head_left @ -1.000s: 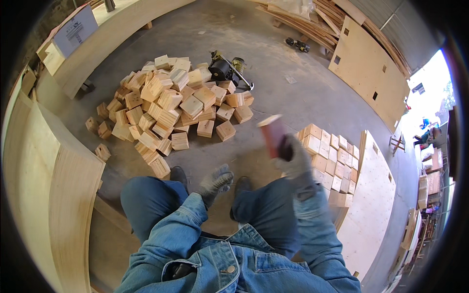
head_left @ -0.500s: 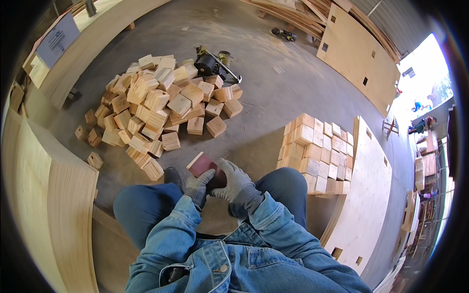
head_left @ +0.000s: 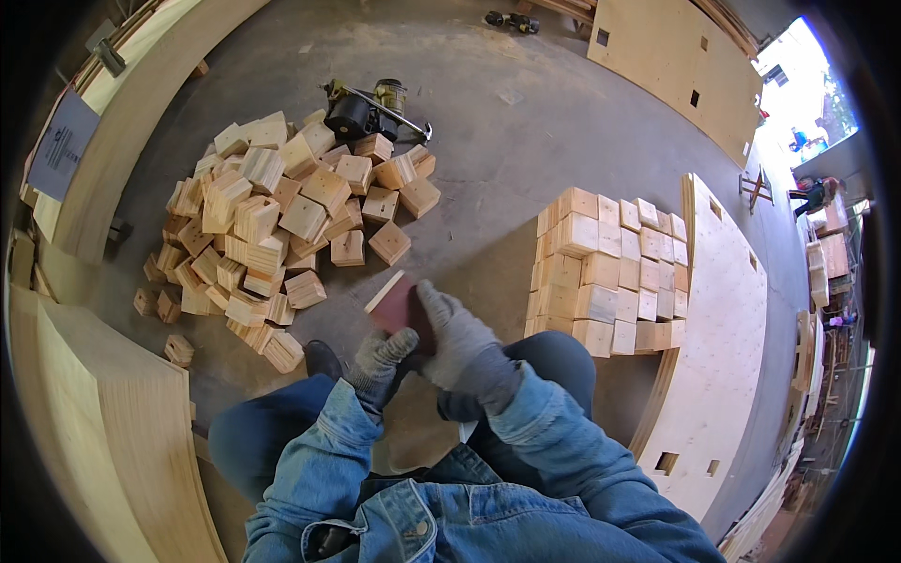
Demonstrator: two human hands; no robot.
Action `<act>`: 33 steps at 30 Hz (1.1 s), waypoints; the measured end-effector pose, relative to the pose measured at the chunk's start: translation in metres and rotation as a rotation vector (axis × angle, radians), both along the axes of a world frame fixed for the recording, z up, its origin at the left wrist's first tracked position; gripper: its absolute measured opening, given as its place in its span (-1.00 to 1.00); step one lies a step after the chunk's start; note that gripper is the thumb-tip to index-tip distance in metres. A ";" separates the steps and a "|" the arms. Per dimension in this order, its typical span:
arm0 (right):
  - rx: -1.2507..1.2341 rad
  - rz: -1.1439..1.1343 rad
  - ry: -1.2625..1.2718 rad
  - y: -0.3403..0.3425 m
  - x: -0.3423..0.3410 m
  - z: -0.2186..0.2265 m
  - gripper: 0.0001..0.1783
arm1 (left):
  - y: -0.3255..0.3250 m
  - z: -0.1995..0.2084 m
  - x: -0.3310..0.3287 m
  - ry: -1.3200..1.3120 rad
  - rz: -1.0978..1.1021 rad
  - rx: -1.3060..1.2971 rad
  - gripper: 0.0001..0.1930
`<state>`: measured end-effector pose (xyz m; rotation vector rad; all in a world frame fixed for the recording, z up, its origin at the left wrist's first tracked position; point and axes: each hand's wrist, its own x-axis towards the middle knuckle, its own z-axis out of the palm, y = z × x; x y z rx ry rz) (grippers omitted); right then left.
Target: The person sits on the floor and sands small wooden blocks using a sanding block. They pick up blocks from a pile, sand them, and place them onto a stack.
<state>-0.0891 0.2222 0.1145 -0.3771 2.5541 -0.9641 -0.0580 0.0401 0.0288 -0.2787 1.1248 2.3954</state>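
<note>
Left hand (head_left: 381,363): fingers gripping the red-faced block (head_left: 402,308), near edge.
Right hand (head_left: 463,342): fingers gripping its right edge.
Block: between 2 hands, pale edge facing forward-left, long axis unclear.
Wooden heap (head_left: 305,216): ahead, left.
Power tool (head_left: 355,116): just beyond the heap.

Wide fisheye from the head, downward over nearby hands (head_left: 462,343)

Open floor (head_left: 474,220) ahead — heaped blocks (head_left: 253,220) left, stacked blocks (head_left: 610,272) right
</note>
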 end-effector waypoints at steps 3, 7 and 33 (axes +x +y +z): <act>-0.205 -0.159 0.092 0.030 -0.023 -0.005 0.15 | -0.002 -0.012 -0.032 0.104 -0.089 -0.042 -0.23; -0.754 -0.534 -0.136 0.067 -0.048 -0.013 0.10 | -0.028 -0.076 -0.089 0.112 -0.205 -0.527 0.06; -1.195 -1.135 -0.599 0.078 -0.070 -0.014 0.13 | -0.023 -0.310 -0.240 0.174 -0.381 -1.712 0.17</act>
